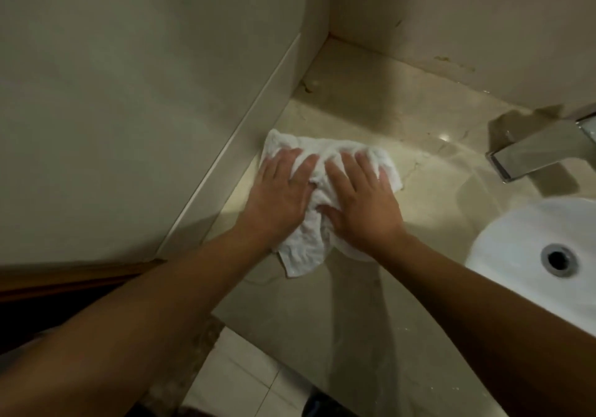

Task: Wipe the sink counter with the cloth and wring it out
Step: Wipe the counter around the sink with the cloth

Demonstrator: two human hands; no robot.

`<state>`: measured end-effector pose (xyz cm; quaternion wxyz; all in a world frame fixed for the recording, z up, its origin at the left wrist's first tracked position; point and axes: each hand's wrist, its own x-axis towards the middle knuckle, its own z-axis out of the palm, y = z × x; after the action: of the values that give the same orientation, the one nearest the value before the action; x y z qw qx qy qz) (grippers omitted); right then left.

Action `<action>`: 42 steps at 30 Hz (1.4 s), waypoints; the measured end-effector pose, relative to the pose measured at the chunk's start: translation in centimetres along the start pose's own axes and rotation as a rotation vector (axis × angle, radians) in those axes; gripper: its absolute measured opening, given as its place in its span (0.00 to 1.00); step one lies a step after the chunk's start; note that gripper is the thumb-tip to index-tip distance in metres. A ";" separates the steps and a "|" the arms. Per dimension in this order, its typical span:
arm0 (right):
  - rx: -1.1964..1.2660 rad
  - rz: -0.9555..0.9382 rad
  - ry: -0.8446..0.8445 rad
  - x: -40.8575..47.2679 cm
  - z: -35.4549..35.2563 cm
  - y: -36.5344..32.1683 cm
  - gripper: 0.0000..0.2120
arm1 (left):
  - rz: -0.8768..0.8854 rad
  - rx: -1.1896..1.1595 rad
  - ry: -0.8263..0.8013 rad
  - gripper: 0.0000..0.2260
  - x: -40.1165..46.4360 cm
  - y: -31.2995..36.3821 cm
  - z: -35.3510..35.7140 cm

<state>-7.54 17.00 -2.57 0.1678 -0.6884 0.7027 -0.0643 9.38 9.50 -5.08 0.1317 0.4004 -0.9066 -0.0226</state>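
- The white cloth lies crumpled on the beige stone surface, left of the sink and close to the left wall.
- The left hand rests palm-down on the left part of the cloth. Its fingers are straight and spread, pointing toward the far wall. It is released and grasps nothing.
- The right hand rests palm-down on the right part of the cloth, just beside the left hand. Its fingers are extended and its thumb lies against a fold of the fabric. It is likewise released, pressing flat rather than grasping.
- A loose corner of the cloth extends toward the near edge of the surface, between the two wrists.
- The far edge of the cloth projects beyond the fingertips of both hands.
- The white sink basin sits at the right, well apart from the cloth. Its round drain is visible.
- A flat metal faucet spout overhangs the basin from the far right.
- The left wall meets the surface along a pale trim strip just beside the cloth.
- Pale floor tiles show below the near edge of the surface.
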 end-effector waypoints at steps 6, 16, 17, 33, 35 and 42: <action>-0.026 -0.037 -0.018 3.8 -1.1 1.6 0.42 | 0.091 0.051 0.009 0.20 3.7 -2.3 0.4; -0.111 0.011 -0.010 8.5 -2.3 2.2 0.41 | 0.004 0.096 -0.054 0.22 7.9 -3.0 1.2; -0.103 0.017 -0.007 8.3 -2.3 1.9 0.40 | -0.009 0.092 -0.054 0.21 7.8 -2.7 1.0; -0.182 -0.076 -0.088 -1.6 -0.6 -1.9 0.39 | -0.063 0.041 -0.085 0.22 -3.7 0.8 -1.2; -0.244 -0.112 -0.067 -1.6 -1.1 -1.7 0.40 | -0.054 0.038 -0.112 0.22 -3.7 0.7 -1.4; -0.277 -0.149 -0.009 2.3 -2.0 2.0 0.44 | 0.020 0.011 -0.129 0.22 1.6 -0.7 -0.5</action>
<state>-10.10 14.51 -1.67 0.0693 -0.7555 0.6510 0.0239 9.03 7.89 -4.37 0.0710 0.3899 -0.9172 -0.0419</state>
